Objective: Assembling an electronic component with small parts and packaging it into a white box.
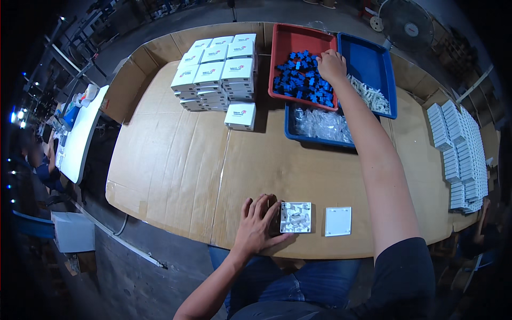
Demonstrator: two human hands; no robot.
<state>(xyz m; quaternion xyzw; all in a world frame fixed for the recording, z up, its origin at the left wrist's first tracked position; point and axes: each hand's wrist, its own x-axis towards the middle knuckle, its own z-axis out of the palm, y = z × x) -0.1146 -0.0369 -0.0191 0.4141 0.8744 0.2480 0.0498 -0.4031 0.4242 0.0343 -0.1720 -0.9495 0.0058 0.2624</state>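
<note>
White plastic square casing (295, 217) was laid near the worker's edge of the cardboard surface (165, 160), its inner parts exposed. Left hand (258, 221) was set against it, fingers loosely spread at the left edge, thumb along the near edge. Right hand (332, 65) was extended to the right rim of the red tray (288, 40), fingers curled beside the blue cross-shaped pieces (301, 80); whether any piece was gripped could not be told.

Technique, as judged: 1 piece is best pinched lightly from the edge of the heap, with neighbours left undisturbed; the casing is best steadied without being pressed or tilted.

Position: casing touched by the left hand, well apart from the right. Flat white square plate (338, 221) was placed just right of the casing, touched by neither of the 2 hands.
</note>
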